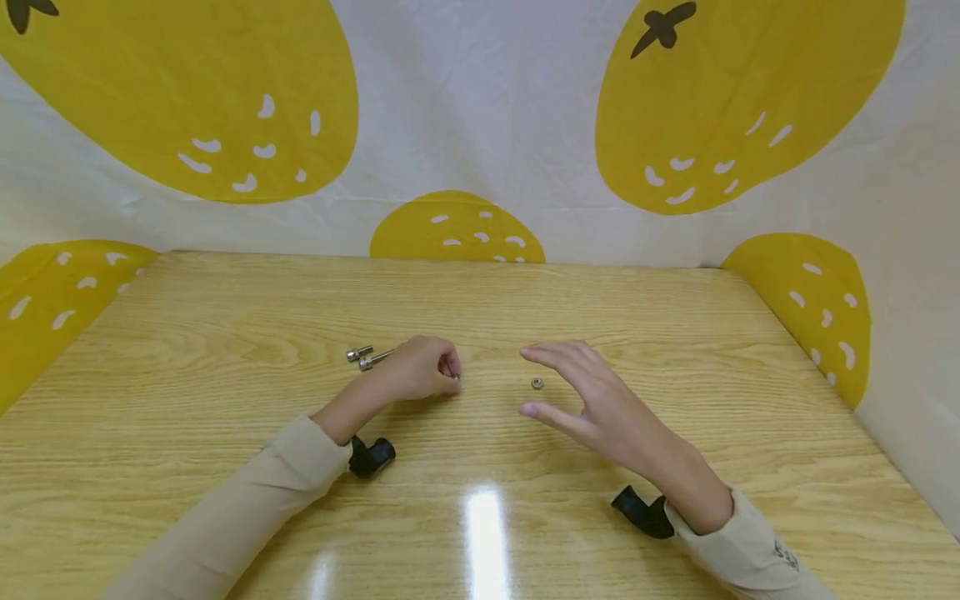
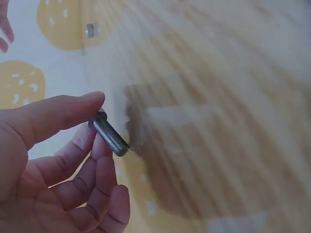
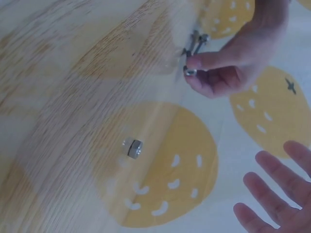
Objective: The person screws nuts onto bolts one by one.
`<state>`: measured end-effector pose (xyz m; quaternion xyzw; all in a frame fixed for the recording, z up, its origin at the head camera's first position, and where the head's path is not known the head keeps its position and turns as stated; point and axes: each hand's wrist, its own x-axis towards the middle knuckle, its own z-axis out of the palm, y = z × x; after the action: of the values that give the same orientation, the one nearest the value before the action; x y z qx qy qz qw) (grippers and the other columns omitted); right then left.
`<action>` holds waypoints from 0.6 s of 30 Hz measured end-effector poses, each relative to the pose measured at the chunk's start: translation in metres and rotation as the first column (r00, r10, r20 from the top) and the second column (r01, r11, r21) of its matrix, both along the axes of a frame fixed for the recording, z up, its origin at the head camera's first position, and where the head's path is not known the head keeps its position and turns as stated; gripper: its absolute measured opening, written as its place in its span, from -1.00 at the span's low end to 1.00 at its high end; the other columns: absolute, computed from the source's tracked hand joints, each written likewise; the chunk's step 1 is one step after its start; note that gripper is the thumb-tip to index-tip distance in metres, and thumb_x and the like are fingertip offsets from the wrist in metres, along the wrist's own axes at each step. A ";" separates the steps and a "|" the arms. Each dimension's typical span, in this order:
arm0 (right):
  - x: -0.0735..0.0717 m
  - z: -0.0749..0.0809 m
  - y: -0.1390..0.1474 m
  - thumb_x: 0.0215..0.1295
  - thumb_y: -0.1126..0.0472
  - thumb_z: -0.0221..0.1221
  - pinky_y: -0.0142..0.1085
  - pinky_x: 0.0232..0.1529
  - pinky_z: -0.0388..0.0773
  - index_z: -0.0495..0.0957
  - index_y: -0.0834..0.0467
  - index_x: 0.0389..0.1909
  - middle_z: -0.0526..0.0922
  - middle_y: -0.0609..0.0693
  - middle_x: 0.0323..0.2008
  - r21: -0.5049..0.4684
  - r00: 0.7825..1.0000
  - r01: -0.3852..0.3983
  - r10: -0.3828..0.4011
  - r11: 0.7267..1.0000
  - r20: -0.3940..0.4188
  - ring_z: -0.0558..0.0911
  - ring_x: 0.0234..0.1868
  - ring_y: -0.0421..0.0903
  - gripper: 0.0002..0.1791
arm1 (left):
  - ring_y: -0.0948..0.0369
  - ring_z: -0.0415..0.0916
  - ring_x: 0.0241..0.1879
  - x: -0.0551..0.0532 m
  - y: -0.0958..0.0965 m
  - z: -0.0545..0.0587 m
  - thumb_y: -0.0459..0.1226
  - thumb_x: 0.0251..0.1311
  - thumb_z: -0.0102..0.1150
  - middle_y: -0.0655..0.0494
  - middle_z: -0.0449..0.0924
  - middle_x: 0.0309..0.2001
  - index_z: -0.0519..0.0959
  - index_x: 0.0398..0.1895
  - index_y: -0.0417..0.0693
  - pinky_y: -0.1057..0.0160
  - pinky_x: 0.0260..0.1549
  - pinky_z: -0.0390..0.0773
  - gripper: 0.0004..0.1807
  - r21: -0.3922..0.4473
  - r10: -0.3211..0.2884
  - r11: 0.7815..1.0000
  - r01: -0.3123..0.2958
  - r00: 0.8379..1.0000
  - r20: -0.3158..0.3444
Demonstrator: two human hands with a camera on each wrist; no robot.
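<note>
Between thumb and fingers, my left hand (image 1: pixel 420 367) pinches a short metal bolt (image 2: pixel 111 137), whose threaded shank points out of the grip in the left wrist view; its head is partly covered by the fingertips. On the table to its right lies a small metal nut (image 1: pixel 537 383). My right hand (image 1: pixel 592 400) hovers around that nut, thumb and fingers spread on either side with nothing held. Two socket-head bolts lie just behind and left of my left hand: a shorter bolt (image 1: pixel 360 352) and a longer bolt (image 1: pixel 375 360), the latter partly hidden by the hand.
The wood-grain table (image 1: pixel 480 317) is glossy and reflects light near its front. A white cloth with yellow fruit shapes (image 1: pixel 480 108) hangs along the back and sides. Black wrist-worn devices (image 1: pixel 371 457) show below both cuffs.
</note>
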<state>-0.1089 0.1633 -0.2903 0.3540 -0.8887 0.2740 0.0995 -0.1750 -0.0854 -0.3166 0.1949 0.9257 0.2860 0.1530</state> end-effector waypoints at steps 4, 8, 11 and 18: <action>0.000 0.000 0.000 0.18 0.02 0.24 0.04 0.17 0.34 0.34 0.11 0.25 0.42 0.01 0.22 0.002 1.000 0.004 -0.004 1.000 0.002 0.36 0.22 -0.03 -0.38 | 0.25 0.42 -0.43 0.001 -0.002 0.005 -0.29 0.08 0.26 0.13 0.55 -0.43 0.55 -0.41 -0.05 0.33 -0.39 0.44 -0.92 0.022 0.000 1.000 0.001 0.998 -0.057; 0.000 0.001 0.000 0.18 0.02 0.24 0.03 0.17 0.35 0.34 0.11 0.25 0.42 0.01 0.22 0.002 1.000 0.009 -0.009 1.000 0.002 0.37 0.22 -0.03 -0.38 | 0.24 0.45 -0.42 0.004 -0.005 0.014 -0.29 0.10 0.23 0.12 0.56 -0.42 0.56 -0.38 -0.08 0.32 -0.39 0.46 -0.93 0.046 -0.007 0.999 0.012 0.994 -0.110; -0.001 0.002 0.000 0.20 0.02 0.23 0.02 0.17 0.36 0.34 0.11 0.25 0.43 0.00 0.21 0.001 1.000 0.012 -0.012 1.000 0.005 0.36 0.22 -0.04 -0.39 | 0.24 0.46 -0.41 0.006 -0.009 0.020 -0.30 0.16 0.20 0.12 0.58 -0.41 0.59 -0.28 -0.12 0.32 -0.41 0.47 -0.90 0.076 -0.025 0.996 0.036 0.990 -0.139; -0.008 0.005 0.002 0.25 0.12 0.19 -0.03 0.16 0.38 0.36 0.16 0.22 0.48 0.03 0.15 -0.002 0.999 0.052 -0.052 0.999 0.004 0.40 0.20 -0.01 -0.47 | 0.24 0.46 -0.35 0.020 -0.018 0.037 -0.24 0.21 0.17 0.17 0.63 -0.32 0.66 -0.21 -0.03 0.29 -0.40 0.45 -0.85 0.146 -0.006 0.988 0.040 0.974 -0.227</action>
<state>-0.1170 0.1657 -0.2852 0.3300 -0.8975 0.2729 0.1051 -0.1547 -0.1030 -0.2793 0.2480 0.9105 0.3290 0.0350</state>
